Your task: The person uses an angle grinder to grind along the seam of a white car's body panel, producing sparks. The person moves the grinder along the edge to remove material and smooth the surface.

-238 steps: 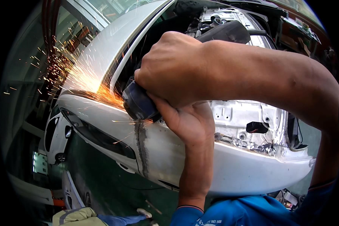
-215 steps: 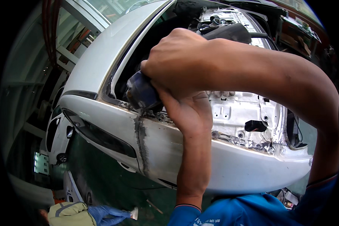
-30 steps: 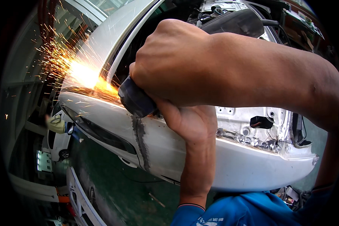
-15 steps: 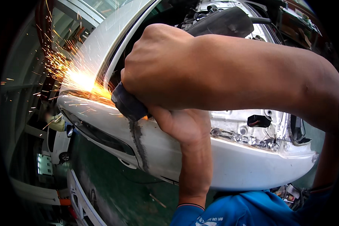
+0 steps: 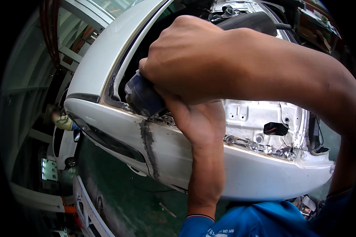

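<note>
I hold a dark angle grinder (image 5: 144, 94) with both hands over the upper edge of a white car body panel (image 5: 170, 146). My right hand (image 5: 182, 59) is wrapped round it from above, its forearm crossing from the right. From below, my left hand (image 5: 201, 122) grips it, palm side showing and fingers partly hidden behind the right hand. The grinder's disc is hidden. Just below the tool, a dark, rough ground strip (image 5: 148, 148) runs down the panel. Bare metal and ragged edges show along the panel's upper seam (image 5: 261, 148).
Beyond the hands lies the car's stripped interior, with a pale metal floor (image 5: 241, 112) and a dark padded part (image 5: 253, 23). A detached white panel (image 5: 87, 209) stands at lower left. Another person (image 5: 63, 120) and a white car (image 5: 65, 148) are at far left.
The bright sparks flying left from the grinder have stopped. Both hands and the grinder have shifted slightly right, and the right hand slightly up, uncovering more of the panel's edge.
</note>
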Demonstrator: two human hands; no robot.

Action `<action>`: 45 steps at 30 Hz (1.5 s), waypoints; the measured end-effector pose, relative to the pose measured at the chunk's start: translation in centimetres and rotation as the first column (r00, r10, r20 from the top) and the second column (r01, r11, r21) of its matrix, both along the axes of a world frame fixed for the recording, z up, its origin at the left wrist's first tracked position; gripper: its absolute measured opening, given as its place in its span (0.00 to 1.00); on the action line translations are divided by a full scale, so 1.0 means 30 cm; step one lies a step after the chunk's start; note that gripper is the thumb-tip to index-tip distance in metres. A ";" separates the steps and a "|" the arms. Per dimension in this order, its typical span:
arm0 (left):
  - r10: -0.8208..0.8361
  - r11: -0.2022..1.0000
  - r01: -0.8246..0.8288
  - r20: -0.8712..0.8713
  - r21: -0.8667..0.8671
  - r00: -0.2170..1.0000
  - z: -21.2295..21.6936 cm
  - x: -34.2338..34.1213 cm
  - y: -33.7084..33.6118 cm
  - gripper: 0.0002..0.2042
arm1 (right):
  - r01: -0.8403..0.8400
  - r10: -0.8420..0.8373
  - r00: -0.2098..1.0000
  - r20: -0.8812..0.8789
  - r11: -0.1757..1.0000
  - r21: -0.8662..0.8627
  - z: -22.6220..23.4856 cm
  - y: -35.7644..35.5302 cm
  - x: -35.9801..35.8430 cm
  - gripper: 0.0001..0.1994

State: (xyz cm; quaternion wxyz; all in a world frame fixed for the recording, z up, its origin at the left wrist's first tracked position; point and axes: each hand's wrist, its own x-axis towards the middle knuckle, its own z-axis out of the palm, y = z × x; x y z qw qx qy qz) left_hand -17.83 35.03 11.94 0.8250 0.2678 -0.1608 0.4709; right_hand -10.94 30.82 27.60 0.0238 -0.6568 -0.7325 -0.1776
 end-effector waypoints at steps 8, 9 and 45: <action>0.091 0.993 -0.083 -0.085 0.088 0.992 0.006 -0.004 -0.008 0.30 | -0.032 0.032 0.999 0.003 0.999 -0.024 -0.012 0.028 -0.013 0.07; 0.074 0.994 -0.070 -0.050 0.084 0.996 0.003 -0.005 -0.007 0.30 | -0.031 0.031 1.000 0.004 0.999 -0.026 -0.007 0.032 -0.016 0.07; 0.066 0.983 -0.054 0.065 -0.178 0.996 0.034 -0.028 0.008 0.22 | -0.034 0.034 0.999 -0.014 0.999 -0.039 -0.052 -0.046 0.027 0.07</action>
